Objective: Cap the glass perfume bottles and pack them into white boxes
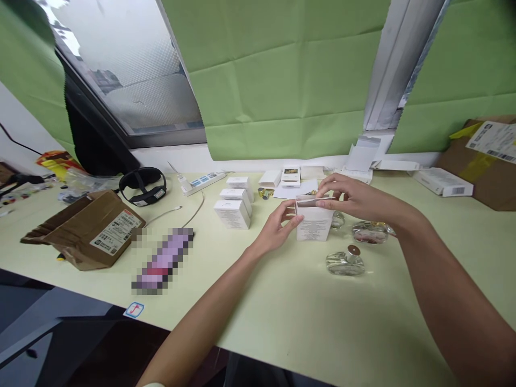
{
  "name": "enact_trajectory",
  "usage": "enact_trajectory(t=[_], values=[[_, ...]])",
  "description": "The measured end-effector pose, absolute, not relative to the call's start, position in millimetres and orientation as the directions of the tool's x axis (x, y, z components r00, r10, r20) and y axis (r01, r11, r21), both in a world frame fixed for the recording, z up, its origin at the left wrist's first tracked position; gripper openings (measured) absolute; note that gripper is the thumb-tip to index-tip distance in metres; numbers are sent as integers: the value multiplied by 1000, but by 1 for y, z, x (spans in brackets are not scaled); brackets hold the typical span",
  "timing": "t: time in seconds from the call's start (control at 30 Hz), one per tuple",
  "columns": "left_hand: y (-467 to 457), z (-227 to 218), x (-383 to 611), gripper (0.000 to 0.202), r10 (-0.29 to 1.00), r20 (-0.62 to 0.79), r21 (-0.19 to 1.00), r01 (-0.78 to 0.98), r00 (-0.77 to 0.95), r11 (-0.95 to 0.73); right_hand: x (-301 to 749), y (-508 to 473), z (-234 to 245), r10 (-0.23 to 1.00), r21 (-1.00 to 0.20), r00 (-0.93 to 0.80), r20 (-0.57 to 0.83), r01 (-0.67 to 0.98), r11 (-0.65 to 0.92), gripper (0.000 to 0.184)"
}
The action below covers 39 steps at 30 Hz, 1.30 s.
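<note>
A small white carton [313,228] with printed text stands upright on the table, its top open. My left hand [278,226] grips its left side, thumb on the front face. With fingers and thumb together, my right hand [349,199] pinches the carton's top flap; the inside is hidden from this angle. To the right lie glass perfume bottles: one with a brown cap [345,263] in front, another [370,232] beside my right wrist. A third glass bottle [337,219] is partly covered by the carton and my hand.
Several closed white cartons [233,213] stand in a row to the left. Behind are more white boxes [291,176] and a power strip [207,181]. A brown cardboard box [86,231], a headset [143,185] and a blurred phone [163,262] lie left; another cardboard box [481,161] sits far right.
</note>
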<state>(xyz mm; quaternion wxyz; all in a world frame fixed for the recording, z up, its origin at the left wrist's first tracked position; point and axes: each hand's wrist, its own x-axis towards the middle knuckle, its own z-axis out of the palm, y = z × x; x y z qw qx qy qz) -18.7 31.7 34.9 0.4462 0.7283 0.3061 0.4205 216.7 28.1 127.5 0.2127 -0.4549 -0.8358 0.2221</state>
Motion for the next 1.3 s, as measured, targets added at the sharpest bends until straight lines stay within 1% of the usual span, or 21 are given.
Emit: enact_trajectory(t=[0.17, 0.37, 0.63, 0.83, 0.93, 1.0, 1.17, 1.3], values=[[32, 34, -19, 43, 820, 343, 906, 70, 458, -418, 214, 28, 127, 860, -552, -497, 114, 688, 470, 43], [31, 35, -19, 41, 821, 337, 903, 89, 461, -421, 209, 32, 120, 835, -525, -543, 91, 686, 503, 39], [32, 35, -18, 39, 814, 344, 902, 77, 467, -425, 204, 35, 115, 826, -543, -559, 73, 672, 503, 38], [28, 34, -13, 39, 827, 312, 932, 21, 467, -363, 200, 37, 112, 852, -536, -519, 69, 701, 471, 49], [25, 35, -10, 37, 830, 293, 945, -15, 474, -326, 198, 37, 112, 858, -524, -509, 67, 714, 464, 52], [25, 36, -9, 37, 835, 277, 953, -22, 476, -303, 196, 37, 113, 862, -515, -502, 69, 722, 462, 51], [25, 36, -8, 35, 864, 239, 966, -19, 443, -258, 195, 37, 110, 858, -515, -502, 106, 710, 479, 42], [26, 34, -7, 35, 878, 211, 973, -4, 429, -232, 196, 37, 109, 857, -500, -501, 120, 715, 489, 42]])
